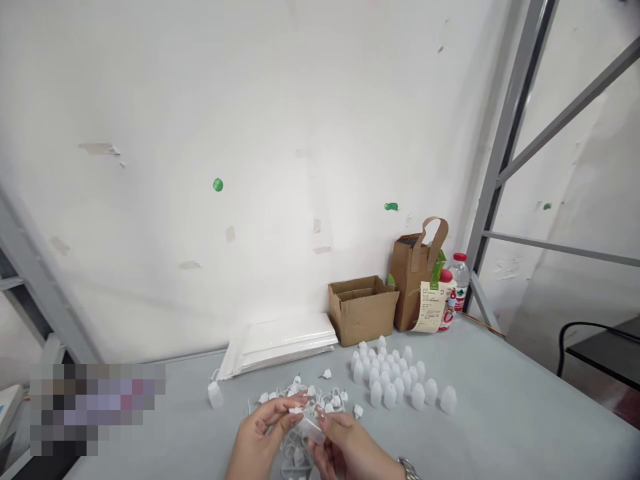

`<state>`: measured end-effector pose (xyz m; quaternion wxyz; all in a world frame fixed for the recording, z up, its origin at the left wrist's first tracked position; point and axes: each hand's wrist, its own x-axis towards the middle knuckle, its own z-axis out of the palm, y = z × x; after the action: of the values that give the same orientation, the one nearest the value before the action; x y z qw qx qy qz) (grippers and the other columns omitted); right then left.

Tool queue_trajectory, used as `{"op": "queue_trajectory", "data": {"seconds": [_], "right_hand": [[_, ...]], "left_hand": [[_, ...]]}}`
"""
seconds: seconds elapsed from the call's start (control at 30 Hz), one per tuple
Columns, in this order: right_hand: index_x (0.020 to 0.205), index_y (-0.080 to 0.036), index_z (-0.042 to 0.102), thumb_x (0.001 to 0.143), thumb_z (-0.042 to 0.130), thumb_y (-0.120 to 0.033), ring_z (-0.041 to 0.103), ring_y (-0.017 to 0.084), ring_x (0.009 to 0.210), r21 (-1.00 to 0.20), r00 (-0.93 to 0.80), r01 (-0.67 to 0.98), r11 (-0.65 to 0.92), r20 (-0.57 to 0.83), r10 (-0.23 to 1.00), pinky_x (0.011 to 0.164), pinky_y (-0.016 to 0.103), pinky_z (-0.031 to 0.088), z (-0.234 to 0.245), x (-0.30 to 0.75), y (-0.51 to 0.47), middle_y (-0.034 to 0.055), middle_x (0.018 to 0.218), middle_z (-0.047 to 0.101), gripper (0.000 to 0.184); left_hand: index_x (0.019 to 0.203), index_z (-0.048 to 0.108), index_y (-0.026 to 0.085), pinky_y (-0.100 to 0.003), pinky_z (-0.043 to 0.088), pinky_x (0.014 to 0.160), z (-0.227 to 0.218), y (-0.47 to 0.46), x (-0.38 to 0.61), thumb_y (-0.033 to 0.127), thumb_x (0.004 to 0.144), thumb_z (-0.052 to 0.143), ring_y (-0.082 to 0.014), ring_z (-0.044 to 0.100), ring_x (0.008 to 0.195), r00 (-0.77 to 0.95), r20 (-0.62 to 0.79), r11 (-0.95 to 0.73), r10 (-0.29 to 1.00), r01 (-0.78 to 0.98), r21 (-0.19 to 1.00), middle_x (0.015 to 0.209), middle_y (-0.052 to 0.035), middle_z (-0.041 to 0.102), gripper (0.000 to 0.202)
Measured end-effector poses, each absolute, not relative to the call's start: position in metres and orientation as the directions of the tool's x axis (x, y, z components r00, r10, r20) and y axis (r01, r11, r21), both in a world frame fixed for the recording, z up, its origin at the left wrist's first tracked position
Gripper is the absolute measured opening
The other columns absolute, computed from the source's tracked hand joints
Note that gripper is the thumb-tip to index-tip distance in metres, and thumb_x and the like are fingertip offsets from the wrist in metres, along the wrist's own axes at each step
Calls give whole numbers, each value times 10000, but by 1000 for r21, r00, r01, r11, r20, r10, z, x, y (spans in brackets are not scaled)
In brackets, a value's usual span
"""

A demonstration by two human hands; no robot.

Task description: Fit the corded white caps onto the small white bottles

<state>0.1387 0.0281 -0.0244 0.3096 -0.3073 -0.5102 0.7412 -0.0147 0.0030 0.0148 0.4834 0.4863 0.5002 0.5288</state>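
Both hands meet around a small translucent container [314, 431], held tilted above the near part of the grey counter [170, 427]. The right hand [345, 437] has its thumb and fingers closed around the container's body; a metal watch [409, 469] circles that wrist at 4 o'clock. The left hand [267, 427] pinches a small white piece [296, 411] between thumb and fingertips at the container's 10 o'clock end; whether the 2 parts are joined, I cannot tell.

Under the hands and just past them at 12 o'clock spreads a loose pile of white caps [329, 407] with looped cords. Out at 2 o'clock, a cluster of frosted bottles [390, 397] stands upright in rough rows. At 10 o'clock, well apart from that cluster, 1 white-topped bottle [216, 396] leans slightly.

Farther back, a stack of white packages [280, 343] lies at 11 o'clock, touching or just beside an open cardboard box [367, 321] at 1 o'clock. Beside the box stands a brown paper bag [406, 287], with a red-capped clear bottle [460, 270] beyond it at 2 o'clock.
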Motion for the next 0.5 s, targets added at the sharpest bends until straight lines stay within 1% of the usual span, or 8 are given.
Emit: {"op": "queue_trajectory", "data": {"seconds": [0.07,0.13,0.23,0.3,0.37,0.43,0.5], "right_hand": [[644,-165,507,593,455,-796,391,65,327,-964,-579,-127,-234,-120,807,369,202,267,-20,139,26,-44,428,491,636],[696,-165,512,569,537,-761,418,66,372,-984,-508,-104,-145,-73,858,411,204,314,-15,139,24,-45,487,519,610],[709,-165,510,520,620,-722,413,57,415,-993,-438,-80,-85,-42,898,447,198,338,-12,138,22,-61,519,504,598],[668,-172,489,537,594,-736,402,56,391,-991,-471,-79,-106,-57,880,420,192,317,-15,138,23,-64,480,492,588],[647,-178,480,557,558,-753,390,56,349,-981,-562,-97,-169,-86,823,387,189,288,-19,139,25,-64,436,490,587],[636,-170,500,575,533,-760,379,53,322,-961,-641,-131,-245,-107,760,369,185,266,-23,139,26,-61,411,485,594],[635,-161,520,583,518,-766,370,52,314,-946,-666,-160,-281,-107,738,366,183,254,-24,140,26,-60,399,474,607]], "left_hand": [[671,719,204,-392,457,914,14,4,-15,403,582,724,-308,632,993,-76,16,-18,997,-24,1000,918,-96,756,218],[680,715,203,-406,459,907,12,5,-15,411,587,719,-315,631,991,-108,9,-11,994,-17,1000,931,-101,752,228],[665,708,200,-414,457,904,11,6,-15,424,597,709,-317,635,979,-104,14,-16,994,-14,1000,923,-104,753,234],[678,712,202,-403,451,914,12,5,-16,416,609,702,-309,633,986,-68,18,-19,998,-16,1000,922,-99,754,225],[687,718,205,-385,447,922,14,4,-17,400,620,700,-301,624,1008,-42,35,-35,998,-7,999,924,-95,754,207],[688,722,205,-369,447,922,15,3,-17,398,623,699,-296,617,1022,-28,50,-50,998,6,999,921,-95,754,205],[683,722,202,-363,447,921,15,3,-17,415,618,698,-294,616,1023,-20,49,-49,999,3,999,913,-95,755,224]]}}
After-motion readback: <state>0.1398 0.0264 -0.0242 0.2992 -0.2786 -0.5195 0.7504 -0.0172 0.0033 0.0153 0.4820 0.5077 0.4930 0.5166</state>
